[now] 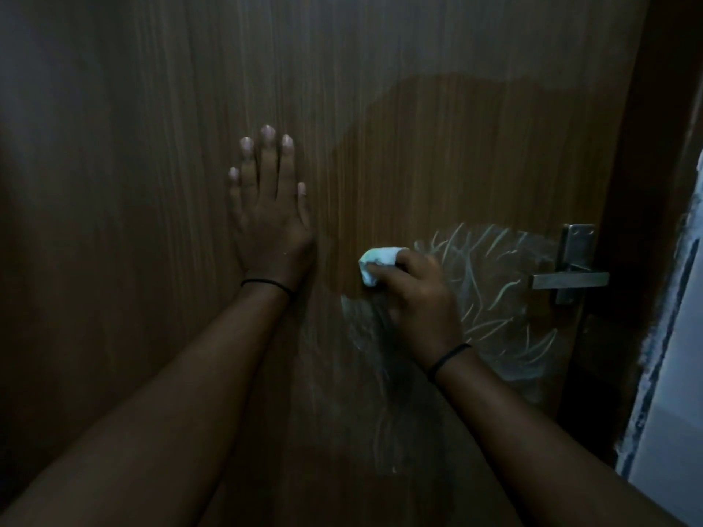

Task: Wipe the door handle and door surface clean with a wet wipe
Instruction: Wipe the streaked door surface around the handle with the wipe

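A brown wood-grain door (437,154) fills the view. My left hand (268,218) lies flat on it with fingers straight, pressing left of centre. My right hand (414,294) grips a bunched white wet wipe (374,262) and holds it against the door. A metal lever handle (570,279) on its plate sits to the right of that hand, apart from it. Pale wet streaks (494,298) cover the surface between the wipe and the handle and below. A darker damp patch spreads above the wipe.
The door's dark edge and frame (631,222) run down the right side. Beyond it a pale wall (677,393) with a rough edge shows at the lower right. The scene is dim.
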Tool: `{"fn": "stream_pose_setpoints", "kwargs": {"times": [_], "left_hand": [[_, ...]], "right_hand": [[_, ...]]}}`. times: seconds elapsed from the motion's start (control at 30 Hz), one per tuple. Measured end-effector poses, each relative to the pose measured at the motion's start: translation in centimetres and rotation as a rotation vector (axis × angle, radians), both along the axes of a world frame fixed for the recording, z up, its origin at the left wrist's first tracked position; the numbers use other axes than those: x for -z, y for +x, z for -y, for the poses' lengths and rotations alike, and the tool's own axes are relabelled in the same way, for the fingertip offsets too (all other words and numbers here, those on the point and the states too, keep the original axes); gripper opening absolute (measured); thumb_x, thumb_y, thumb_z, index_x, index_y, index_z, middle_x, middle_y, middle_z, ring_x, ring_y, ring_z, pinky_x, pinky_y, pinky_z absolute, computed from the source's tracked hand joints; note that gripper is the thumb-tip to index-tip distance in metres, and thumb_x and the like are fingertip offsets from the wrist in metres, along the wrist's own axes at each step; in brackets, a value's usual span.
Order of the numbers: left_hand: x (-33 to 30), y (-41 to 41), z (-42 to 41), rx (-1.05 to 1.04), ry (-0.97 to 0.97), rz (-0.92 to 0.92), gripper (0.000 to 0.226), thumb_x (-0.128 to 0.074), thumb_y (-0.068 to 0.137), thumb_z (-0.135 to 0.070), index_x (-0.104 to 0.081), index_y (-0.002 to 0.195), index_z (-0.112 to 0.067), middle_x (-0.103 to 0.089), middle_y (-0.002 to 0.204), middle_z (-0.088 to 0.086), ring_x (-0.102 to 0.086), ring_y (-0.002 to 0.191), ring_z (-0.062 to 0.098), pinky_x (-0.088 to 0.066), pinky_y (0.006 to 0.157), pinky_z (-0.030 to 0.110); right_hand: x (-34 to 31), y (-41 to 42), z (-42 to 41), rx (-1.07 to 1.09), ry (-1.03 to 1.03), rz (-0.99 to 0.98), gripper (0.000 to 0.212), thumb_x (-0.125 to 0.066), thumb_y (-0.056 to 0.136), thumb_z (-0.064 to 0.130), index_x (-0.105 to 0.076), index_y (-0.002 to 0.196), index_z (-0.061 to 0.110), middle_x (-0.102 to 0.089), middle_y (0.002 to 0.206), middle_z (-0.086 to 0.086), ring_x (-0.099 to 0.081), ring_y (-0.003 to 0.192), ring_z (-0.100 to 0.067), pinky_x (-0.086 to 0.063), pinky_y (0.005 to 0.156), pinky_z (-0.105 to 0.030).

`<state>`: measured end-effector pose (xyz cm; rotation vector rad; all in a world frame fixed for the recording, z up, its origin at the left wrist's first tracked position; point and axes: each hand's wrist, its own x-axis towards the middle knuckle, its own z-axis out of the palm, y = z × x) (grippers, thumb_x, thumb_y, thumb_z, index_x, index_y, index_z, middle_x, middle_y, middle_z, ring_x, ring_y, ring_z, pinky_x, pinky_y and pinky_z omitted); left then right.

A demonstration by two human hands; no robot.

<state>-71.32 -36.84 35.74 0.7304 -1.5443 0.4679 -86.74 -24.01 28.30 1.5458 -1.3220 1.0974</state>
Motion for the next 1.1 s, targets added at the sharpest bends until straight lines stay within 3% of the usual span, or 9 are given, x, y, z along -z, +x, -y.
{"fn": "stream_pose_setpoints", "kwargs": {"times": [0.17,0.27,0.37,0.5,0.7,0.87,0.97,1.03,1.1], "left_hand": [[0.2,0.0,0.2,-0.01,0.001,0.005,0.055,-0.027,0.106,-0.03,-0.016,0.159,-0.018,-0.01,0.167,0.005,-0.004,0.154,0.026,-0.005,0.125,0.044],[0.7,0.2,0.3,0.009,-0.011,0.018,0.056,-0.03,0.106,-0.028,-0.016,0.159,-0.017,-0.01,0.167,0.006,-0.004,0.154,0.026,-0.004,0.125,0.044],[0.8,0.2,0.5,0.003,-0.018,0.021,0.057,-0.031,0.106,-0.029,-0.015,0.159,-0.018,-0.01,0.167,0.006,-0.004,0.154,0.026,-0.002,0.124,0.044],[1.7,1.1,1.0,-0.052,0.021,0.082,0.061,-0.031,0.104,-0.038,-0.008,0.16,-0.024,-0.003,0.168,0.005,0.001,0.154,0.025,0.001,0.123,0.046],[3.5,2.2,1.2,-0.072,0.054,0.123,0.066,-0.03,0.103,-0.048,-0.003,0.16,-0.026,0.001,0.168,0.005,0.005,0.154,0.026,0.002,0.123,0.049],[4.8,2.7,1.3,-0.073,0.076,0.136,0.068,-0.033,0.102,-0.048,-0.004,0.16,-0.027,0.001,0.168,0.005,0.005,0.154,0.026,0.0,0.123,0.05],[5.6,3.0,1.4,-0.094,0.069,0.15,0.068,-0.032,0.101,-0.049,-0.004,0.16,-0.027,-0.001,0.168,0.006,0.003,0.154,0.027,-0.001,0.123,0.051],[5.6,2.9,1.5,-0.099,0.064,0.141,0.068,-0.032,0.101,-0.05,-0.005,0.159,-0.027,-0.002,0.168,0.006,0.002,0.154,0.027,-0.001,0.123,0.05],[5.6,2.8,1.6,-0.098,0.059,0.136,0.068,-0.032,0.101,-0.05,-0.006,0.16,-0.027,-0.003,0.168,0.006,0.001,0.154,0.027,-0.001,0.123,0.05]], "right_hand": [[3.2,0.4,-0.5,0.008,0.208,-0.239,0.025,-0.064,0.09,0.023,-0.069,0.113,0.015,-0.061,0.114,-0.007,-0.055,0.105,-0.021,-0.05,0.083,-0.031],[3.9,-1.2,-1.0,0.042,0.113,-0.107,0.027,-0.072,0.084,0.015,-0.071,0.111,0.013,-0.062,0.111,-0.009,-0.056,0.102,-0.024,-0.05,0.083,-0.033],[3.8,0.0,-0.1,0.024,0.071,0.002,0.024,-0.067,0.088,0.015,-0.071,0.111,0.015,-0.062,0.11,-0.007,-0.055,0.104,-0.024,-0.046,0.088,-0.031],[5.1,0.7,-0.3,0.0,0.193,-0.18,0.023,-0.067,0.087,0.02,-0.069,0.109,0.015,-0.062,0.109,-0.008,-0.057,0.099,-0.024,-0.051,0.078,-0.033],[4.8,0.7,-0.5,0.019,0.11,0.036,0.025,-0.061,0.09,0.017,-0.07,0.113,0.015,-0.063,0.113,-0.007,-0.056,0.105,-0.025,-0.049,0.087,-0.035],[7.1,1.8,-0.7,0.024,0.259,-0.15,0.019,-0.072,0.084,0.018,-0.073,0.103,0.014,-0.065,0.102,-0.009,-0.059,0.092,-0.024,-0.053,0.07,-0.037],[7.0,0.1,-1.8,0.039,0.205,-0.018,0.021,-0.064,0.089,0.02,-0.073,0.107,0.014,-0.065,0.109,-0.008,-0.059,0.101,-0.025,-0.052,0.081,-0.039],[6.2,0.3,-1.4,0.041,0.116,0.092,0.026,-0.054,0.091,0.02,-0.071,0.11,0.014,-0.064,0.112,-0.007,-0.057,0.105,-0.023,-0.047,0.09,-0.031],[5.9,1.7,-0.6,0.031,0.084,0.105,0.026,-0.052,0.092,0.019,-0.072,0.108,0.013,-0.065,0.109,-0.006,-0.057,0.102,-0.023,-0.045,0.087,-0.027]]}}
